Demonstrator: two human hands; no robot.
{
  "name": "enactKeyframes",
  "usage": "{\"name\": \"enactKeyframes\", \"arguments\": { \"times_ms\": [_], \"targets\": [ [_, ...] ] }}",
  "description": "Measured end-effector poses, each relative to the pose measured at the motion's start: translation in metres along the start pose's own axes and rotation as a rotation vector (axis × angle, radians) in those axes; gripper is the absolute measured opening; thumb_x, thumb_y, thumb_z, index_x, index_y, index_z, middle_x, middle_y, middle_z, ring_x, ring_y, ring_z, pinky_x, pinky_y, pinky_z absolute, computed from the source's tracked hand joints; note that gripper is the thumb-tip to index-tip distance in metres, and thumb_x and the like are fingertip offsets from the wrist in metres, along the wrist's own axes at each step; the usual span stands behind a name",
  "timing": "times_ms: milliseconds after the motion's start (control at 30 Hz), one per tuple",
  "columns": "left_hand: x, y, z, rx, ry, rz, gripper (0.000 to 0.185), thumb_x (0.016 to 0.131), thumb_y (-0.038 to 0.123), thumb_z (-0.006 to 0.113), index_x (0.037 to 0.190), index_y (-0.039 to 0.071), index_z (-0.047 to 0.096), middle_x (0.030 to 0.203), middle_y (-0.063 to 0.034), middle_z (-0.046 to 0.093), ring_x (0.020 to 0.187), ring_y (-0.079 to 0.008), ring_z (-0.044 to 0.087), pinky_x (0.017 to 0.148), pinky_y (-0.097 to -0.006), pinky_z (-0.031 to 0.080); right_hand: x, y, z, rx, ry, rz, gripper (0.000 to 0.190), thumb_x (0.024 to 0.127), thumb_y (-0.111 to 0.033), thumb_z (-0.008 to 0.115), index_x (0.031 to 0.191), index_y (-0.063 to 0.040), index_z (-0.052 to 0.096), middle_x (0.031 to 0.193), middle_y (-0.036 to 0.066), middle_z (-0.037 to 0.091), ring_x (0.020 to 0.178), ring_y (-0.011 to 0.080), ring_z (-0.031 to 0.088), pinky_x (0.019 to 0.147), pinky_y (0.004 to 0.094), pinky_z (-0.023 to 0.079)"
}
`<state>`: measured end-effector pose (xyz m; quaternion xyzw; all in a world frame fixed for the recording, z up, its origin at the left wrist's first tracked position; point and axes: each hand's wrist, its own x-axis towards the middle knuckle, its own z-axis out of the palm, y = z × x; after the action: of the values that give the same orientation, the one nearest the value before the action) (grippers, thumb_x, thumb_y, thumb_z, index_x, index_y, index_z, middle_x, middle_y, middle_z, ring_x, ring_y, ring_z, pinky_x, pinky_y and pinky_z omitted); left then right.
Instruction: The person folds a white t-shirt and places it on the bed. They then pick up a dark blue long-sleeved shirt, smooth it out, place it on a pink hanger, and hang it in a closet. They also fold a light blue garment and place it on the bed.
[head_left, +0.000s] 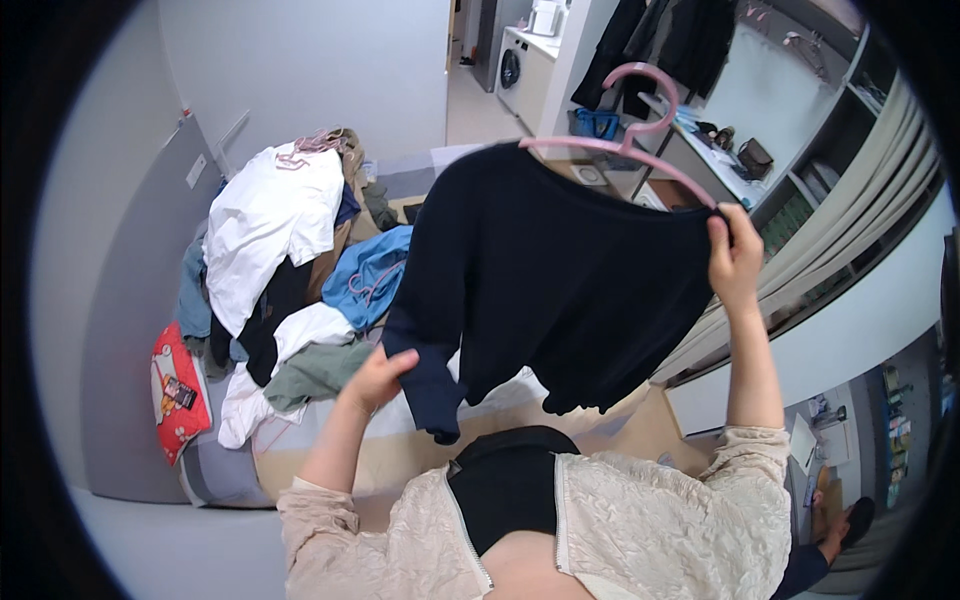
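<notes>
A dark navy long-sleeved top (570, 277) hangs spread in front of me on a pink hanger (637, 142), whose hook points up and to the right. My right hand (737, 259) is closed on the top's shoulder at the hanger's right end. With my left hand (381, 379) I hold the top's sleeve low on the left, thumb over the cloth. The fabric covers most of the hanger's left arm and part of the bed behind.
Clothes lie heaped on the bed at left: a white T-shirt (259, 217), a blue garment (367, 277) with a pink hanger, a grey-green garment (315, 375). A red cushion (176, 427) bears a phone. Right are shelves, a curtain (832, 225) and another person's hand (836, 529).
</notes>
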<state>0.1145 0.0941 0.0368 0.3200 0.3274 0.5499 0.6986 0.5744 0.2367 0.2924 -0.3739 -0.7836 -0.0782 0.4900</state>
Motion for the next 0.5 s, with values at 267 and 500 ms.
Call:
{"name": "enactKeyframes", "arguments": {
  "times_ms": [267,500],
  "targets": [
    [-0.006,0.176,0.192,-0.327,-0.441,0.264,0.046,0.109,0.034,0.040,0.129,-0.002,0.058,0.123,-0.0192,0.068,0.118,-0.0300,0.065,0.103,-0.0460,0.050,-0.095,0.000,0.056,0.288,-0.080,-0.005,0.010,0.094,-0.010,0.063,0.094,0.000,0.062,0.078,0.014,0.060,0.068,0.0301,0.060,0.062,0.0348,0.045],
    [0.044,0.185,0.242,1.442,-0.176,0.221,0.037,0.102,0.024,0.059,0.129,-0.001,0.062,0.116,-0.0149,0.068,0.106,-0.0253,0.065,0.091,-0.0332,0.051,-0.121,0.004,0.067,0.442,0.091,0.017,0.017,0.097,-0.016,0.064,0.096,0.000,0.062,0.073,0.010,0.055,0.063,0.0239,0.055,0.059,0.0317,0.042]
  ]
}}
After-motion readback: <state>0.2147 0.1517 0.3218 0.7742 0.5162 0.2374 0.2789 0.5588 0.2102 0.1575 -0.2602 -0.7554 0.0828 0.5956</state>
